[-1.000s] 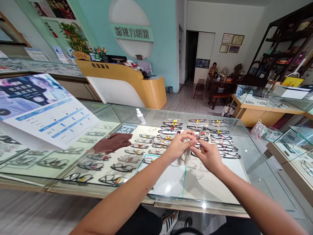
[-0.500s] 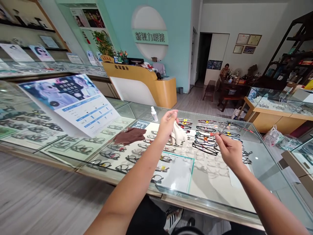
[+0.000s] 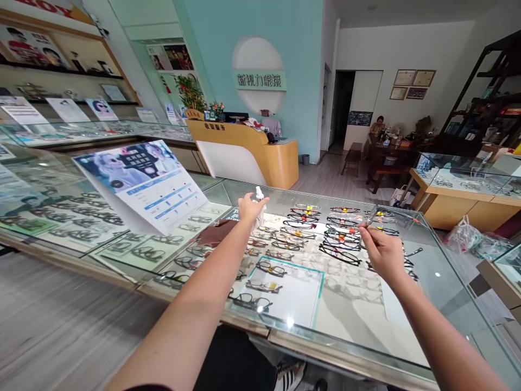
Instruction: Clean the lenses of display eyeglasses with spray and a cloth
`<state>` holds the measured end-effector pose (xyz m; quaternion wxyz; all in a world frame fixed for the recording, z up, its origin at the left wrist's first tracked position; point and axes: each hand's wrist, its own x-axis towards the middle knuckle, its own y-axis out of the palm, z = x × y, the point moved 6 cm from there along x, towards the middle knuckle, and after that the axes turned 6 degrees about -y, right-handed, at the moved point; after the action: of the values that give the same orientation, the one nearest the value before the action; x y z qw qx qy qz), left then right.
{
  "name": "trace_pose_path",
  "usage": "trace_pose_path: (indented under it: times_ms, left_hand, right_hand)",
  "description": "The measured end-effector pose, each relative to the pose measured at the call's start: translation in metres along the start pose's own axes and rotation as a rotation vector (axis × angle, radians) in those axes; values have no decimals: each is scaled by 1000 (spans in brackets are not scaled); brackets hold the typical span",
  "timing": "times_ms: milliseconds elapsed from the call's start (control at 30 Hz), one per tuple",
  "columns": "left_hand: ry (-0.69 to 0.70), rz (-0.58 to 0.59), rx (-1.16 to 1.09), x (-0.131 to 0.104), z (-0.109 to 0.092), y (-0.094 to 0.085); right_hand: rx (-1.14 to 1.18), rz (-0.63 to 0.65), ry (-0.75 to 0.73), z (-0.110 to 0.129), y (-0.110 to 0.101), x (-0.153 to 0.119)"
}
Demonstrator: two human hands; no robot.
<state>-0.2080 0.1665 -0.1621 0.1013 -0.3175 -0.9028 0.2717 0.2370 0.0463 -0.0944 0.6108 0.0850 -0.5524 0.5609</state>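
My left hand [image 3: 249,208] spreads thumb and forefinger at the spray bottle [image 3: 259,192], hold unclear; my right hand [image 3: 382,250] pinches eyeglasses [image 3: 371,216].

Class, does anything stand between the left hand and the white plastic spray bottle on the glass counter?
Nothing visible stands between the left hand and the white plastic spray bottle; the hand overlaps the bottle's lower part, though contact is unclear. The crumpled brown cloth lies to the left, outside that gap.

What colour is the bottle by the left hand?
The bottle shows white at its top, best in the head view.
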Motion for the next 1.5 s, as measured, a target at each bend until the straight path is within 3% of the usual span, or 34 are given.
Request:
trace_pose_path:
  times_ms: [167,300,400,500,600,733,900,967,1033,1133,1300,1500]
  left_hand:
    - [19,45,74,9,8,16]
    - [14,69,7,5,9,20]
    - [43,71,-147,-5,-4,16]
    - [107,148,-362,-23,-30,13]
    - [203,380,-591,-58,-64,18]
    - [299,773,-771,-130,-96,29]
    - [306,1188,-830,-214,-97,40]
    - [281,1393,-841,-237,-94,43]
    - [269,1525,-830,-250,-90,43]
    - [286,1556,-755,-257,-86,43]
    - [347,1508,-618,-265,-83,45]
    - [464,1313,-484,-257,-74,50]
  right_hand:
    - [4,22,-2,0,2,0]
    - [24,12,3,0,2,1]
    - [52,-20,12,-1,0,2]
    - [94,-61,34,-2,-2,2]
    - [162,-77,61,-2,-3,2]
    - [261,-56,96,1,-3,3]
    - [323,14,151,8,4,2]
    - [363,60,175,13,11,0]
    - [409,112,203,17,19,-3]
    - [484,193,247,24,28,-6]
    - [579,270,282,32,33,-7]
    - [685,306,317,32,37,-10]
